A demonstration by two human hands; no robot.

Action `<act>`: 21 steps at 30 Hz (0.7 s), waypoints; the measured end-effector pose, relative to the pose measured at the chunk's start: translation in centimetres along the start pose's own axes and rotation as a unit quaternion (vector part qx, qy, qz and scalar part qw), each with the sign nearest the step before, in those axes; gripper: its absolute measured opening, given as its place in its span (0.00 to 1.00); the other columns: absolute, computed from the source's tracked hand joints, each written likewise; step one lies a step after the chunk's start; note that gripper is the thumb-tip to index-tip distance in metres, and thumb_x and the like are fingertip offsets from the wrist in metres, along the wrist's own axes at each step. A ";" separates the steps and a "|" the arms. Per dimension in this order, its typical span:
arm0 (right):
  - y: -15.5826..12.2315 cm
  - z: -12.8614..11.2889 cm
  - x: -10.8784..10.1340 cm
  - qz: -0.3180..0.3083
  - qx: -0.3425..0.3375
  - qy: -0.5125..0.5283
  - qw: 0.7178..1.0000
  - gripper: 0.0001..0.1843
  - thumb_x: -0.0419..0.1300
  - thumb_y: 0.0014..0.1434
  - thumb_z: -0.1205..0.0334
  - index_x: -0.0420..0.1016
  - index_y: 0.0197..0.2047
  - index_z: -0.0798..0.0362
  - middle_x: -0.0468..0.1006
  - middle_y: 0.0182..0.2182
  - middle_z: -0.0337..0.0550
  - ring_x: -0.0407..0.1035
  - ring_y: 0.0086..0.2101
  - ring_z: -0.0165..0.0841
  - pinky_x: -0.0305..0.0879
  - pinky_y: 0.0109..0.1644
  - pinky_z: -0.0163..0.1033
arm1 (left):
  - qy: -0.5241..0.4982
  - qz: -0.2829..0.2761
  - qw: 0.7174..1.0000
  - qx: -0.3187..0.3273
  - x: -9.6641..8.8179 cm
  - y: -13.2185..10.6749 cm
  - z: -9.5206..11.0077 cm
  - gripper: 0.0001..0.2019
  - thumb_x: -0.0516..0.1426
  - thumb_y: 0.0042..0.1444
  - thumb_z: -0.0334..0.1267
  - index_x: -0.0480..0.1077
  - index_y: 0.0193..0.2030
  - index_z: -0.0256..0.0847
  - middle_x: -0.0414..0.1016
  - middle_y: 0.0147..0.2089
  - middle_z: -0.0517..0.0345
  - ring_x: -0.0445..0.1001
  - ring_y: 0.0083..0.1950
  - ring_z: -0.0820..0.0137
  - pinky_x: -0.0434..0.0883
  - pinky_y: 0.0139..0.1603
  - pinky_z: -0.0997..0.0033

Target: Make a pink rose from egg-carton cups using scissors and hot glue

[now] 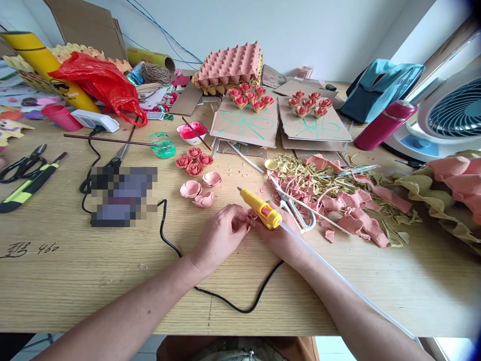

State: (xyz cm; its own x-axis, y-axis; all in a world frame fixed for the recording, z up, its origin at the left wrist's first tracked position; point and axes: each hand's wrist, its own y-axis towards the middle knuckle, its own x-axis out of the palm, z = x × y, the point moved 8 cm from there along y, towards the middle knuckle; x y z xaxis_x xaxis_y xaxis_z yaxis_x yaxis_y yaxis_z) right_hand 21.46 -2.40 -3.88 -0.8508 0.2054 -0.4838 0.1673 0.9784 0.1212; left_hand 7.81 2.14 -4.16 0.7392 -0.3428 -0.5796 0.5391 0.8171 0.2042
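Note:
My right hand [276, 233] is closed around a yellow hot glue gun [259, 204]. Its nozzle points to the upper left, and a long clear glue stick [326, 265] trails from its back. My left hand [221, 233] pinches a small pink egg-carton piece [248, 218] right beside my right fingers, whose tips are partly hidden. Just beyond lie pale pink carton cups [190, 189] and several red-painted carton flowers [194, 169]. White-handled scissors [295, 205] rest to the right of the gun.
Pink and yellow carton scraps [353, 205] heap on the right. Red flowers stand on cardboard sheets [244, 123] at the back, near a bowl of red paint [192, 131] and a green-stained glass [163, 145]. A black cord [240, 310] loops across the front.

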 end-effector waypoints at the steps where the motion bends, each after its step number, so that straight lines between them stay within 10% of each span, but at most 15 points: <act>1: 0.0 0.0 0.0 -0.007 -0.003 0.004 1.000 0.04 0.63 0.59 0.64 0.73 0.39 0.50 0.78 0.33 0.40 0.73 0.34 0.36 0.68 0.38 0.41 | 0.000 0.003 1.000 0.003 0.0 0.0 0.0 0.07 0.61 0.57 0.27 0.73 0.42 0.39 0.80 0.37 0.55 0.78 0.35 0.68 0.76 0.37 0.68; 21: -0.3 -0.2 0.2 0.029 -0.055 -0.038 0.997 0.03 0.61 0.60 0.62 0.70 0.36 0.49 0.76 0.31 0.38 0.71 0.30 0.32 0.65 0.34 0.38 | -0.021 0.017 0.999 0.021 -0.1 -0.2 0.0 0.09 0.61 0.56 0.24 0.72 0.41 0.39 0.80 0.37 0.58 0.77 0.34 0.70 0.75 0.37 0.69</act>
State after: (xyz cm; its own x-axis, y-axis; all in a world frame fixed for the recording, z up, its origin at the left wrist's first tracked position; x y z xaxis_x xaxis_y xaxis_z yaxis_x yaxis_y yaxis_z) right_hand 21.12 -2.61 -3.85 -0.8001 0.2664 -0.5375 0.1561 0.9576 0.2423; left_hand 7.62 1.99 -4.10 0.7737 -0.3352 -0.5376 0.5289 0.8088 0.2569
